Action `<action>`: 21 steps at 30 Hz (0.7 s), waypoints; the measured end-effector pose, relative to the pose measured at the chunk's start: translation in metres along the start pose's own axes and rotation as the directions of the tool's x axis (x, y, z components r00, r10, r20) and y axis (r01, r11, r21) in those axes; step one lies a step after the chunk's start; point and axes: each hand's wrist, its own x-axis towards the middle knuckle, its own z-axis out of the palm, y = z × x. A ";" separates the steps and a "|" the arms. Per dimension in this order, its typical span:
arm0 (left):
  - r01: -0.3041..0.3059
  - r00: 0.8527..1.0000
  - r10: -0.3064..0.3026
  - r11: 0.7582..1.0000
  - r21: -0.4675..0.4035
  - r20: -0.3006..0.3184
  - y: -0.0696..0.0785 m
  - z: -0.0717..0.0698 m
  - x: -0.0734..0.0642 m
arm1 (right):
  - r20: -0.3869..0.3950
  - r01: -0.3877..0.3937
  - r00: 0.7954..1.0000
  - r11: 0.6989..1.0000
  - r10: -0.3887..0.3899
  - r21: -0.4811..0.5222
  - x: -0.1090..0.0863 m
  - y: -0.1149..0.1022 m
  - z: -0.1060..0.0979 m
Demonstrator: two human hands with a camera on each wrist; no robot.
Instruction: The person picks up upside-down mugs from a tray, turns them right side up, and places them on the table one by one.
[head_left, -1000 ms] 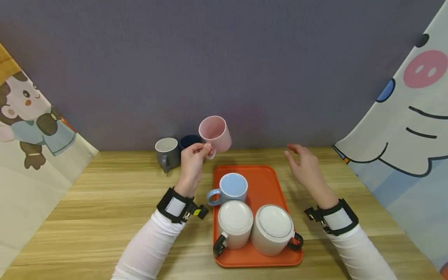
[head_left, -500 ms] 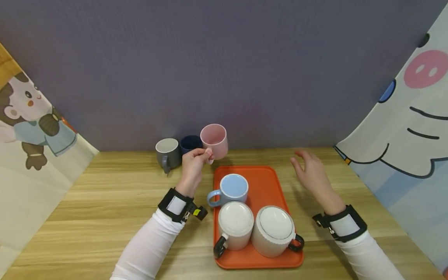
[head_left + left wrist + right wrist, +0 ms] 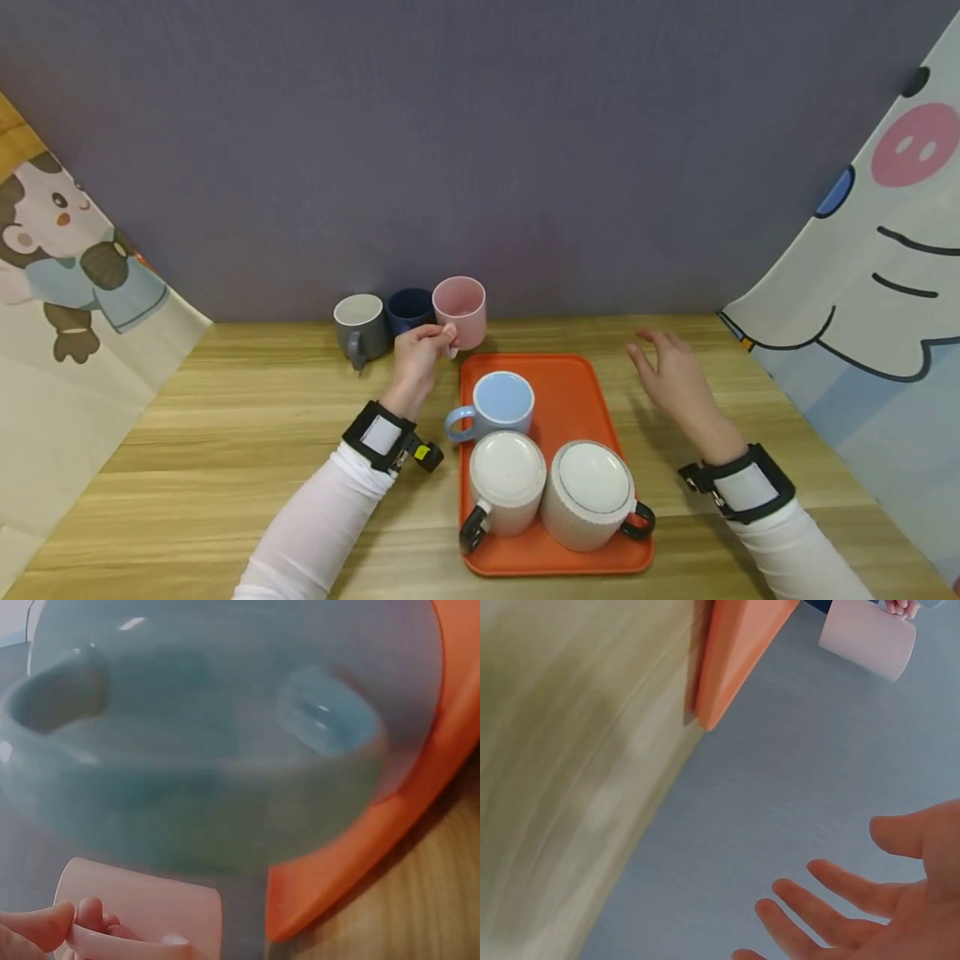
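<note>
My left hand (image 3: 416, 358) pinches the handle of a pink mug (image 3: 461, 312), which stands upright with its mouth up by the back wall, close beside a dark blue mug (image 3: 410, 308). In the left wrist view the thumb and fingers curl round the pink handle (image 3: 127, 946). My right hand (image 3: 675, 379) hovers right of the orange tray (image 3: 570, 379), fingers spread loosely, holding nothing. On the tray a light blue mug (image 3: 503, 398) sits upside down, its handle to the left; in the left wrist view it looms large and blurred.
Two off-white mugs, the left one (image 3: 507, 479) and the right one (image 3: 591, 492), sit upside down on the tray with black handles outward. A grey mug (image 3: 360, 329) stands upright left of the dark blue one. A grey wall (image 3: 480, 150) rises behind the wooden table (image 3: 225, 467).
My left hand has lowered the pink mug from a tilted position in the air to upright beside the dark blue mug. My right hand has drifted slightly right and toward me.
</note>
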 end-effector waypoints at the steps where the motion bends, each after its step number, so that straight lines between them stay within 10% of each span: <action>1: 0.006 1.000 -0.006 1.000 0.003 0.002 -0.001 0.000 0.001 | 0.007 -0.008 1.000 1.000 0.008 -0.004 -0.001 0.000 -0.001; 21: 0.133 0.990 -0.130 0.989 0.063 -0.045 -0.013 0.003 0.016 | -0.009 -0.016 1.000 0.999 0.015 -0.046 -0.013 0.018 0.000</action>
